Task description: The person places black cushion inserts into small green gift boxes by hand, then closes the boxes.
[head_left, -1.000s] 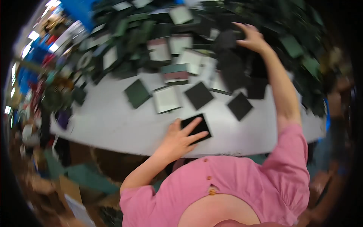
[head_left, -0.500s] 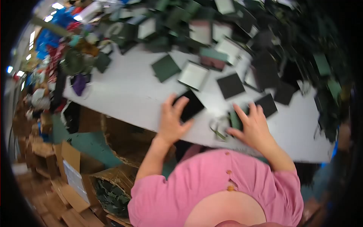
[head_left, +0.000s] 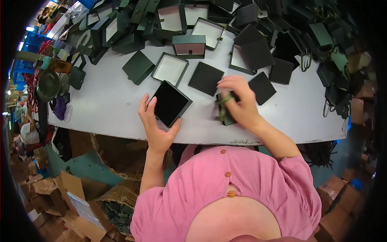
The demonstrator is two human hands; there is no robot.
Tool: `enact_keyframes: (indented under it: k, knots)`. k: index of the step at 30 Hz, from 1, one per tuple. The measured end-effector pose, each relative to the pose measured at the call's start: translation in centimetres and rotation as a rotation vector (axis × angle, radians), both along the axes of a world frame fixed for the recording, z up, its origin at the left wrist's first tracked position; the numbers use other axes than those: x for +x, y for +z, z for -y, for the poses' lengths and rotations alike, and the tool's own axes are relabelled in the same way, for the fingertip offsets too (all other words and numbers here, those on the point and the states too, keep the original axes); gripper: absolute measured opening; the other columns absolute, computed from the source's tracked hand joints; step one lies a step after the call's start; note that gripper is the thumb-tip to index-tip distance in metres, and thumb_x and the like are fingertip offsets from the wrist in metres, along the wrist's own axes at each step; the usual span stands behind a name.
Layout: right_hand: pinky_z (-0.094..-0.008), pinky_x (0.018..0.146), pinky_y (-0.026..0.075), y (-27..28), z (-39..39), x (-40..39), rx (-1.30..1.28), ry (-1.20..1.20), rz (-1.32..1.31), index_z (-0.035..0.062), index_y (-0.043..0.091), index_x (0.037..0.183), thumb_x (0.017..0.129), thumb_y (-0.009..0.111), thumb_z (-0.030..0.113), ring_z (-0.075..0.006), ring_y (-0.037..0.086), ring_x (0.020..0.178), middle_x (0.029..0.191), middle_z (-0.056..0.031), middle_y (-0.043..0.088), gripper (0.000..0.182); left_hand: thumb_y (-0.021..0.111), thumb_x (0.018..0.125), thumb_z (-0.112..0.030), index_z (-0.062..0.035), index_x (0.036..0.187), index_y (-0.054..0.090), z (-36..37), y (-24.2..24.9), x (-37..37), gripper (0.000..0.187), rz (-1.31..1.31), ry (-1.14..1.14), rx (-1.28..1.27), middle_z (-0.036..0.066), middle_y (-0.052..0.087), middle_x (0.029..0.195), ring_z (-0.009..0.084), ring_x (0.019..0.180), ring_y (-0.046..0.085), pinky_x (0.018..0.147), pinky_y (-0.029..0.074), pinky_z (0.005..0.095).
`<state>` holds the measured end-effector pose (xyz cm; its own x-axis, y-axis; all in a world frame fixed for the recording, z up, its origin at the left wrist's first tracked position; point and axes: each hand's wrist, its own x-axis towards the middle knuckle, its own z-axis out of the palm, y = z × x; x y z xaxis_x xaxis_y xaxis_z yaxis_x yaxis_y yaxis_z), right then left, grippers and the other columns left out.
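My left hand (head_left: pixel 158 128) grips a square box with a black inside (head_left: pixel 171 105) by its near-left sides, thumb on one side and fingers on the other. The box lies tilted at an angle on the white table. My right hand (head_left: pixel 241 103) is closed over a small dark green box (head_left: pixel 228 117) with a green ribbon (head_left: pixel 224 105) at its left edge; the ribbon end is blurred and the fingertips are partly hidden. Just beyond my hands lie a flat black square piece (head_left: pixel 206 78) and an open white-lined box (head_left: pixel 171 68).
Dark green and black boxes (head_left: pixel 133 40) are heaped along the far side of the white table (head_left: pixel 100 109). A small fan (head_left: pixel 48 84) stands at the left. Cardboard cartons (head_left: pixel 90 197) sit below the table's near edge, one holding green pieces (head_left: pixel 119 213). Another person (head_left: pixel 30 131) is at far left.
The black-lined box has turned and shifted left with my left hand. My right hand has moved left and away from me, with the green box and ribbon. The view has shifted.
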<state>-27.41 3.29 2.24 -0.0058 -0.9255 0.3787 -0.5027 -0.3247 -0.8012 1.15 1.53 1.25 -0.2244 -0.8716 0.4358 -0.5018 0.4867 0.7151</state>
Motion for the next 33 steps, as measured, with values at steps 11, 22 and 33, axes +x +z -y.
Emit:
enact_keyframes:
  k: [11, 22, 33]
  knots:
    - [-0.0574, 0.115, 0.032, -1.9, -4.6, -3.5, -0.084, -0.172, -0.357, 0.01, 0.064, 0.135, 0.098, 0.057, 0.01, -0.0427, 0.047, 0.136, 0.143, -0.0168, 0.057, 0.037, 0.089, 0.068, -0.006, -0.0104, 0.153, 0.038, -1.1, -0.5, -3.8, 0.099, 0.0, -0.112, -0.026, 0.025, 0.037, 0.158, 0.0417, 0.139, 0.043, 0.114, 0.038, 0.05]
    - [-0.0508, 0.104, 0.044, -2.4, -5.3, -4.4, -0.275, -0.014, -0.009, -0.0006, 0.062, 0.121, 0.108, 0.044, 0.014, -0.0435, 0.06, 0.121, 0.118, -0.0198, 0.07, 0.026, 0.093, 0.064, -0.011, -0.016, 0.146, 0.048, -0.3, -0.1, -6.9, 0.094, 0.182, -0.246, -0.109, 0.023, 0.044, 0.151, 0.041, 0.128, 0.044, 0.105, 0.04, 0.0501]
    - [-0.0469, 0.105, 0.046, 1.6, -3.4, -4.0, -0.061, 0.134, 0.24, -0.0014, 0.065, 0.115, 0.105, 0.043, 0.01, -0.0388, 0.062, 0.121, 0.114, -0.0161, 0.072, 0.026, 0.095, 0.06, -0.012, -0.0128, 0.145, 0.048, -0.1, 3.5, -4.3, 0.096, 0.047, -0.578, 0.087, 0.022, 0.045, 0.151, 0.0413, 0.134, 0.045, 0.11, 0.039, 0.0506]
